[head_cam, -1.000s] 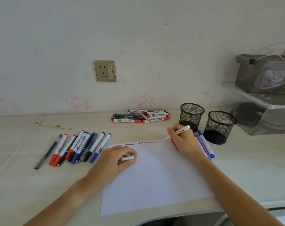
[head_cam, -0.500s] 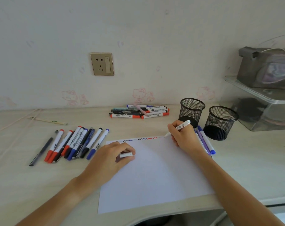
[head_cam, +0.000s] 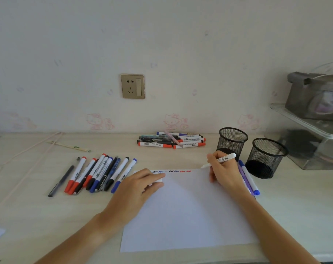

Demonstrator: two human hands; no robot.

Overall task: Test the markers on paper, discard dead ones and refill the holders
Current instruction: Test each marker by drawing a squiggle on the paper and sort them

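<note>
1. White marker (head_cam: 221,159) pinched in R hand (head_cam: 223,173), tip at paper (head_cam: 186,210) far right edge.
2. L hand (head_cam: 137,189) grips white cap (head_cam: 159,180), rests on paper.
3. Two mesh holders (head_cam: 232,141) right; marker row (head_cam: 97,174) left, pile (head_cam: 171,141) far.

The left hand (head_cam: 138,189) hides most of a white cap (head_cam: 158,180); marker print is unreadably small.

Pale wood-grain desk (head_cam: 28,216) against a cream wall (head_cam: 161,35) with faint pink cartoon-cat prints, gold-framed socket (head_cam: 132,86) above it, clear acrylic shelf (head_cam: 304,122) far right of the socket.
</note>
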